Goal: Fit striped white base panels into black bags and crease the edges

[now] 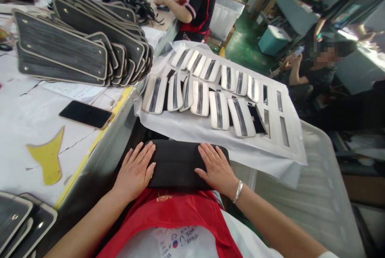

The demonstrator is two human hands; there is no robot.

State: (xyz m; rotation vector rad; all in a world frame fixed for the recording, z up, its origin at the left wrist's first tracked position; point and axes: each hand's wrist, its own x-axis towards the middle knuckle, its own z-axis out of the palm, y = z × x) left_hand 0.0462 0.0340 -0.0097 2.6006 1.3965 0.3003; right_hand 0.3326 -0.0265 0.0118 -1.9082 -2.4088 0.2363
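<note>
A black rectangular pad (177, 163) lies across my lap, over a red apron (177, 214). My left hand (136, 169) rests flat on its left end, fingers stretched out. My right hand (215, 167) lies flat on its right end, fingers spread, with a silver bracelet at the wrist. Neither hand grips anything. Just beyond the pad, several white pieces with a dark centre stripe (200, 97) are laid in rows on white paper (192, 129).
The worktable (24, 121) at left carries a fanned stack of dark tan-edged panels (81, 37), a black phone (86, 114) and a yellow cut-out (48, 157). More panels (21, 220) sit at bottom left. One person (195, 1) works beyond; another sits at right (313, 69).
</note>
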